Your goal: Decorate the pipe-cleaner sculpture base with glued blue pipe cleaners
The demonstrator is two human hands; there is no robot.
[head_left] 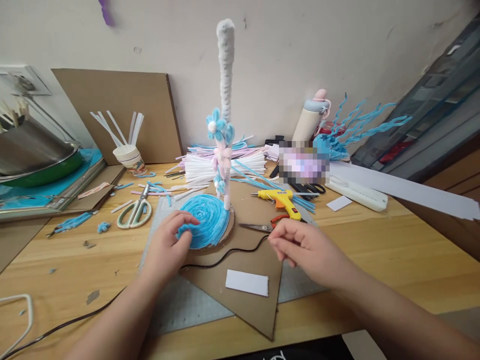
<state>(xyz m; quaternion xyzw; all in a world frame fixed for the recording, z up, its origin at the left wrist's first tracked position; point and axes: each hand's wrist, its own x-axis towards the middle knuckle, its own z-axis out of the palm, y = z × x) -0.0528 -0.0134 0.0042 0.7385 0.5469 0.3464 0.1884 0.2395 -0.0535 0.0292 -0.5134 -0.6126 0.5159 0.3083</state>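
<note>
My left hand (170, 245) is at the left edge of a round base (210, 212) coiled with blue pipe cleaner. Its thumb and index finger are curved and apart over the coil; I cannot tell whether they touch it. A white wrapped post (225, 65) rises from the base's right side, bearing blue flowers (215, 125) and a pink flower (222, 159). To the right, my right hand (300, 245) is closed in a pinch, and what it holds, if anything, is too small to make out. Close by are red-handled scissors (258, 227) and a yellow glue gun (279, 200).
A cardboard sheet (258, 315) with a white card strip (247, 283) lies over a grey cutting mat (168, 315). A black cord (228, 252) crosses it. Green-handled scissors (135, 212), a paper cup (129, 159) and bundled pipe cleaners (202, 167) stand or lie further back.
</note>
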